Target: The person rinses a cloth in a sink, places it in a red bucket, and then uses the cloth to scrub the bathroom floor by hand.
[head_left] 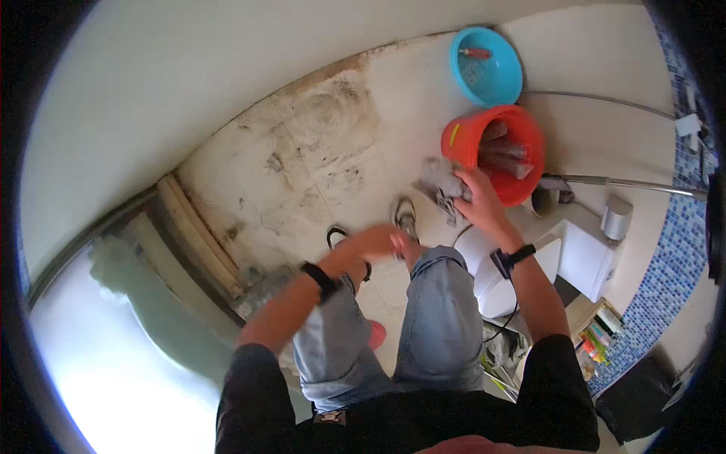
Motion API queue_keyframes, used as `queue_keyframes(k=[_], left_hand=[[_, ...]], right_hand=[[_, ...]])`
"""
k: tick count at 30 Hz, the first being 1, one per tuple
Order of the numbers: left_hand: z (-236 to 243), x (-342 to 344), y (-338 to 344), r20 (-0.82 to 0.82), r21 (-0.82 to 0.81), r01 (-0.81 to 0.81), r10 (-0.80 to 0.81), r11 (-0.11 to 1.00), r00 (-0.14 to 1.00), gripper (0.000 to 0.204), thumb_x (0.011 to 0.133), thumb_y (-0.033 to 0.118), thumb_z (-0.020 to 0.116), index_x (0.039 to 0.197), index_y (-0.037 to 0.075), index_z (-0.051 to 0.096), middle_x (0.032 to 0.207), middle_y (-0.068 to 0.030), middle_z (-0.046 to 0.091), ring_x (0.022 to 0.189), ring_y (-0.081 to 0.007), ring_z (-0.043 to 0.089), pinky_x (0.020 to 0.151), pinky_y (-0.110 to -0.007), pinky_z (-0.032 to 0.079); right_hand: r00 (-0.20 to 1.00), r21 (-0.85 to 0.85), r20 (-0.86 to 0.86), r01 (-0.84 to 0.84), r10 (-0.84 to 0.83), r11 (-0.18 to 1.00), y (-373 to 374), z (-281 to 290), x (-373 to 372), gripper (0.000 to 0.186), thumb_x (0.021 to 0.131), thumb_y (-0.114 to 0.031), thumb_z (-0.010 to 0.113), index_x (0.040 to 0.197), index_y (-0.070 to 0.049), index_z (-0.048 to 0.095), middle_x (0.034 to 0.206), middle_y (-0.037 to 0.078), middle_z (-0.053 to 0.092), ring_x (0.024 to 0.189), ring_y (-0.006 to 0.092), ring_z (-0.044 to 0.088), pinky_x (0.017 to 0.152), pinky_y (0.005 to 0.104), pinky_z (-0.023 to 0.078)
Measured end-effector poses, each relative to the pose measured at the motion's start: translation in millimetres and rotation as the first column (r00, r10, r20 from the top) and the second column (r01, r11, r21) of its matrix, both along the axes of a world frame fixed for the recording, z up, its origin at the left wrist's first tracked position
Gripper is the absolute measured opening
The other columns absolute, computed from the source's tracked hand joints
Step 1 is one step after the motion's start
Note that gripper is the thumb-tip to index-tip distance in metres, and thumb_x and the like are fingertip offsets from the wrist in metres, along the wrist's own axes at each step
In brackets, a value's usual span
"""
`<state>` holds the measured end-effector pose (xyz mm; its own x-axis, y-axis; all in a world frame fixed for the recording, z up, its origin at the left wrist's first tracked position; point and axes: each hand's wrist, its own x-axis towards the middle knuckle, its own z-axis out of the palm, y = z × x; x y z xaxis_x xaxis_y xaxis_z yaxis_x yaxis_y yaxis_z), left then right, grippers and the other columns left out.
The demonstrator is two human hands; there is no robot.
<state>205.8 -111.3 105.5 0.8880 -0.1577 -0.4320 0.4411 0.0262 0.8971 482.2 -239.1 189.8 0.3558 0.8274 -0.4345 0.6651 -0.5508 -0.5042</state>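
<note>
A grey rag (442, 180) hangs crumpled from my right hand (478, 200), whose fingers are closed on it. The rag is just left of the red bucket (461, 140), which has brownish, translucent-looking things (507, 155) inside. My left hand (372, 242) is in front of my knees, above my shoes (405, 214). Motion smears its fingers, and I cannot make out anything in it. Beyond the hands, the pale floor (401, 98) carries dark, smeared dirt (321, 121).
Behind the bucket stands a blue basin (488, 83) holding a red-handled tool (476, 54). A white toilet (499, 284) is close by my right forearm. Metal poles (612, 183) extend toward the blue mosaic tiles (643, 291). A raised sill (200, 238) runs along the left.
</note>
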Motion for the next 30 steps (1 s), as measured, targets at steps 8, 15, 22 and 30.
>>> queue_keyframes(k=[8, 15, 22, 30], left_hand=[[-201.3, 11.3, 173.9, 0.029, 0.707, -0.322, 0.43, 0.629, 0.902, 0.022, 0.097, 0.028, 0.062, 0.096, 0.007, 0.068, 0.093, -0.0165, 0.071, 0.089, -0.0378, 0.067, 0.077, -0.048, 0.054], [-306.5, 44.8, 223.4, 0.07, 0.735, -0.323, 0.407, 0.596, 0.911, 0.019, 0.096, 0.022, 0.062, 0.095, 0.003, 0.068, 0.092, -0.0177, 0.07, 0.086, -0.0354, 0.068, 0.076, -0.045, 0.054], [-343.3, 94.0, 246.1, 0.123, 0.79, -0.281, 0.309, 0.544, 0.943, 0.017, 0.096, 0.018, 0.063, 0.096, 0.003, 0.068, 0.093, -0.0167, 0.07, 0.087, -0.0343, 0.068, 0.076, -0.043, 0.054], [-337.6, 74.0, 249.7, 0.141, 0.727, -0.326, 0.334, 0.604, 0.932, 0.009, 0.095, 0.011, 0.064, 0.095, 0.002, 0.067, 0.095, -0.015, 0.07, 0.087, -0.034, 0.068, 0.076, -0.042, 0.054]], right_hand=[[0.982, 0.016, 0.1, 0.16, -0.16, 0.987, 38.9, -289.4, 26.7, 0.052, 0.084, -0.014, 0.071, 0.13, 0.001, 0.055, 0.125, 0.024, 0.057, 0.118, 0.0432, 0.055, 0.1, 0.0483, 0.046], [0.842, 0.077, 0.342, 0.417, -0.417, 0.906, 31.0, -463.2, 37.3, 0.066, 0.087, -0.021, 0.073, 0.145, -0.004, 0.046, 0.147, 0.025, 0.043, 0.136, 0.0452, 0.039, 0.112, 0.0586, 0.032], [0.697, -0.01, 0.58, 0.525, -0.423, 0.851, 97.6, -520.8, 76.3, 0.063, 0.098, -0.051, 0.057, 0.148, -0.013, 0.047, 0.161, 0.014, 0.036, 0.146, 0.0441, 0.029, 0.11, 0.0705, 0.028], [0.684, 0.356, 0.56, 0.31, -0.467, 0.881, 199.2, -536.1, 192.3, 0.057, 0.095, -0.04, 0.066, 0.138, -0.005, 0.049, 0.143, 0.013, 0.053, 0.137, 0.035, 0.045, 0.104, 0.0686, 0.033]])
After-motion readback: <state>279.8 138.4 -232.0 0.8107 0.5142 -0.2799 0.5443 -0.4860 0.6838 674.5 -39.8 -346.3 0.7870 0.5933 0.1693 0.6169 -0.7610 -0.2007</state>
